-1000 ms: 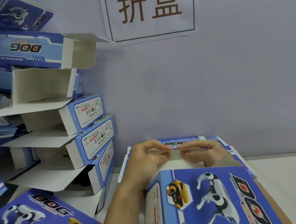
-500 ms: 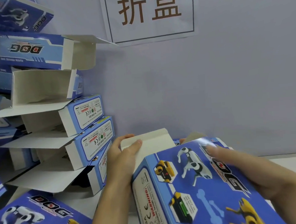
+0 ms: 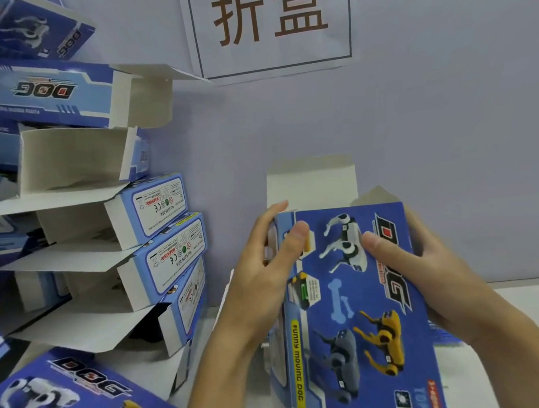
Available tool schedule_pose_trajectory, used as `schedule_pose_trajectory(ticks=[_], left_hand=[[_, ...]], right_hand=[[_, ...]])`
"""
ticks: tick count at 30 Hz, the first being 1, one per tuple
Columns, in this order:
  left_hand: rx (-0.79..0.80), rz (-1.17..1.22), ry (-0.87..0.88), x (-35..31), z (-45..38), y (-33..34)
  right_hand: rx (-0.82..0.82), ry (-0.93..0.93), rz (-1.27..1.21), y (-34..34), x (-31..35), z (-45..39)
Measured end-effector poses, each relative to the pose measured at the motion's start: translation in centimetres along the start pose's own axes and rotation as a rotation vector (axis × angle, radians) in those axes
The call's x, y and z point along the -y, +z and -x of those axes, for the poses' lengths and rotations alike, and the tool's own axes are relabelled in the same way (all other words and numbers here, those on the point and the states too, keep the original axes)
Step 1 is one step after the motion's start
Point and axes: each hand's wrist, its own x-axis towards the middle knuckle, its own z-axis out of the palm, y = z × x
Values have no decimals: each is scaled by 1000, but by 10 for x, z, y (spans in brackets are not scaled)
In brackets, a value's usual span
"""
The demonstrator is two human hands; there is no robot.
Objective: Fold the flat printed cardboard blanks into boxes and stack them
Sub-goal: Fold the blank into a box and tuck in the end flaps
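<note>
Pale lilac wall (image 3: 415, 132) fills the background, a white paper sign with two brown characters (image 3: 271, 27) taped high on it; white tabletop (image 3: 526, 301) shows at far right.

Leaning stack of blue-and-white folded cardboard boxes (image 3: 111, 213) occupies the left side, open flaps facing right, some tilted; another blue printed box with dog pictures (image 3: 69, 402) lies at bottom left.

Blue printed cardboard box with robot-dog artwork (image 3: 353, 309) is held in mid-air at centre, in front of the chest; its long axis runs away from the viewer, far end toward the wall; the plain white end flap (image 3: 311, 182) stands upright and unfolded at that far end, a small grey-brown side flap (image 3: 378, 195) beside it.

Left hand (image 3: 263, 276) grips the box's left edge, thumb curled over the printed face; right hand (image 3: 424, 276) holds the right edge, thumb on the face, fingers hidden behind.

Judgement: the open flap lies beyond both grips, slightly nearer the left hand; the stack lies to the left, so that hand leads any placement.
</note>
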Motion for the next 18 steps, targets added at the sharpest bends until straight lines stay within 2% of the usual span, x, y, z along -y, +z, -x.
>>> schedule_pose_trajectory(ticks=[7, 11, 14, 18], left_hand=[[-178, 41, 87, -4, 0, 6], [-302, -26, 88, -6, -1, 6], [-406, 15, 78, -6, -3, 6], [-442, 1, 24, 0, -5, 3]], right_hand=[[-92, -140, 156, 19, -14, -11], [-40, -126, 150, 22, -16, -13], [8, -129, 208, 23, -12, -15], [-1, -115, 272, 35, -14, -17]])
